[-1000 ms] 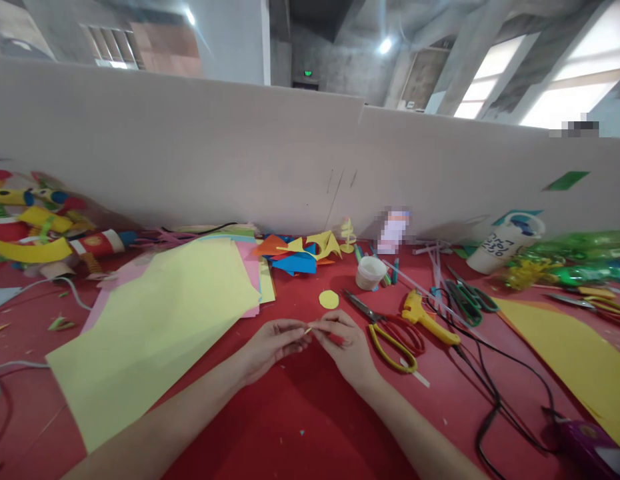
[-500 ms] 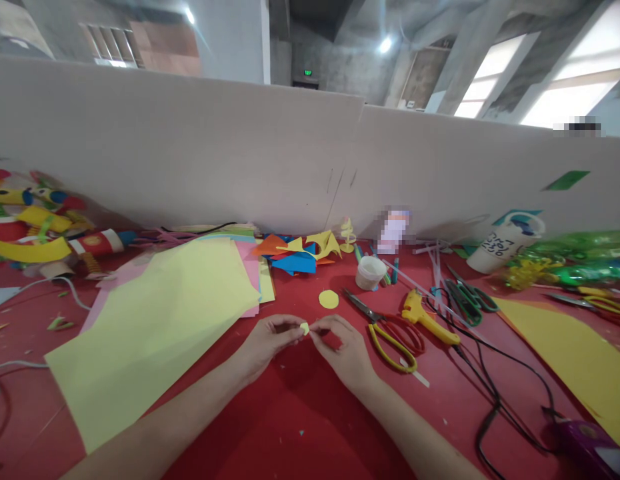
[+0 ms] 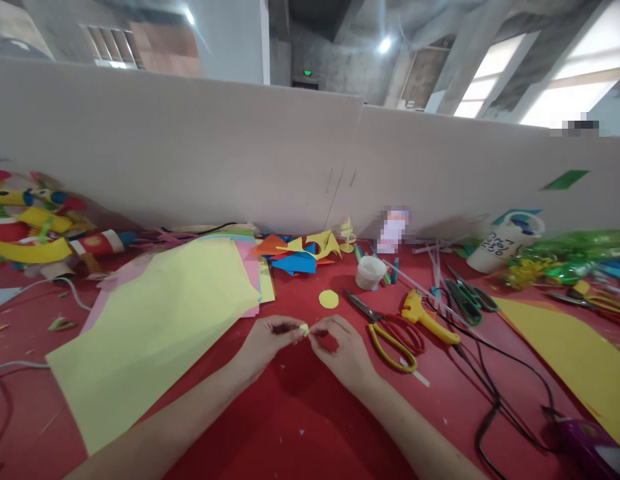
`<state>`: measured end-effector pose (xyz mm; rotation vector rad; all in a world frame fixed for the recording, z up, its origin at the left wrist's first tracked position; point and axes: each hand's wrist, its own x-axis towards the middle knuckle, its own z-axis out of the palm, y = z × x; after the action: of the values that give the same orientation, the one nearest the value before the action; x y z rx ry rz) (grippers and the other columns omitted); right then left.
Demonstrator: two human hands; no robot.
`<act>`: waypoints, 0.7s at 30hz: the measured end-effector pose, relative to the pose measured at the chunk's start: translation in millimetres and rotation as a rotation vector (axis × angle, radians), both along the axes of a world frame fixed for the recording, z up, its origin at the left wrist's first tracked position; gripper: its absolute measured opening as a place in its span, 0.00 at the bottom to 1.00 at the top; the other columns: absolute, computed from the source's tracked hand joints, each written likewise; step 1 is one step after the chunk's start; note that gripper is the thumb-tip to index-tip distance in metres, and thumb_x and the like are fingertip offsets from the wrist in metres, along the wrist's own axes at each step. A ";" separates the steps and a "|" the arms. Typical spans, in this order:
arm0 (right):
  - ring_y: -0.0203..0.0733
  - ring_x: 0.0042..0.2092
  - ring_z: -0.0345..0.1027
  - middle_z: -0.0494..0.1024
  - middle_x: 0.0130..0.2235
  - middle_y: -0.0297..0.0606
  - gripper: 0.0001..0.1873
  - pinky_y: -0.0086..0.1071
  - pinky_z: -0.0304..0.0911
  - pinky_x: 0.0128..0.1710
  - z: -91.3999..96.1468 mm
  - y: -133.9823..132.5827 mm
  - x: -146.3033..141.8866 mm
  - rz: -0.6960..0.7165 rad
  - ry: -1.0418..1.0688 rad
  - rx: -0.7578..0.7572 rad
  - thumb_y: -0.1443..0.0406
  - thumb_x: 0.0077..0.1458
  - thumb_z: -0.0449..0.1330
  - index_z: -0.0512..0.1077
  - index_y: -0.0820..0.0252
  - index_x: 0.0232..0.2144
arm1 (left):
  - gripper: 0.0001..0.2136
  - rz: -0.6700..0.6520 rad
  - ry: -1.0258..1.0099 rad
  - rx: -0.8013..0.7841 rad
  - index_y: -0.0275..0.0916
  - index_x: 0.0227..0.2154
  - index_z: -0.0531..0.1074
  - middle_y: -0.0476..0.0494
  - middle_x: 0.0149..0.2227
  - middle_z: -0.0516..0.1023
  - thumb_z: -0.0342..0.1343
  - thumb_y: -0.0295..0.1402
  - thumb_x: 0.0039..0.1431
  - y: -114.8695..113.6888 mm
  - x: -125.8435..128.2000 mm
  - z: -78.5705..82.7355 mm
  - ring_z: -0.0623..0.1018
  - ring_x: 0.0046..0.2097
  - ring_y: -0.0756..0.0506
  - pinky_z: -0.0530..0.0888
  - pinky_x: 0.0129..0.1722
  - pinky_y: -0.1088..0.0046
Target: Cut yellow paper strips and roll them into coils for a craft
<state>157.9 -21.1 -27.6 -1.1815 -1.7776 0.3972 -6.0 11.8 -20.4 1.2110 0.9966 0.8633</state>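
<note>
Between my two hands, low over the red table, is a small pale yellow paper piece [image 3: 304, 329], partly covered by fingertips. My left hand [image 3: 267, 342] pinches it from the left with thumb and forefinger. From the right, my right hand [image 3: 343, 347] has its thumb and forefinger closed at the edge of the same piece. A yellow paper disc [image 3: 329, 299] lies flat just beyond my hands. Scissors [image 3: 385, 328] with one red and one yellow handle rest open-bladed to the right of my right hand.
Large pale yellow sheets [image 3: 170, 320] lie left. A yellow glue gun [image 3: 426, 317], its dark cable [image 3: 495, 393] and green-handled scissors [image 3: 467, 300] are right. Behind stand a small white tub [image 3: 371, 273], coloured paper scraps [image 3: 295, 260] and a white partition [image 3: 215, 153].
The small yellow piece has turned slightly between my fingertips. Both hands stay in nearly the same place, and the things on the table look unmoved.
</note>
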 end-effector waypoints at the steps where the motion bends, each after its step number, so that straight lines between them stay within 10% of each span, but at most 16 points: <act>1: 0.38 0.32 0.66 0.71 0.28 0.36 0.05 0.30 0.64 0.34 -0.2 0.1 0.2 0.007 -0.001 -0.003 0.72 0.49 0.54 0.69 0.59 0.27 | 0.09 0.004 0.002 0.002 0.37 0.29 0.76 0.46 0.27 0.78 0.62 0.34 0.42 0.1 0.2 0.2 0.73 0.29 0.49 0.69 0.34 0.72; 21: 0.38 0.29 0.64 0.69 0.25 0.35 0.07 0.30 0.62 0.31 -1.1 0.2 0.7 0.020 -0.103 0.076 0.73 0.46 0.53 0.67 0.57 0.25 | 0.09 0.017 -0.020 -0.038 0.36 0.26 0.77 0.46 0.24 0.78 0.64 0.34 0.38 -2.5 1.3 1.3 0.72 0.26 0.50 0.69 0.31 0.73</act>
<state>158.6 -20.8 -28.7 -1.1488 -1.8780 0.2819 -4.6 9.3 -19.1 1.1605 1.0045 0.8648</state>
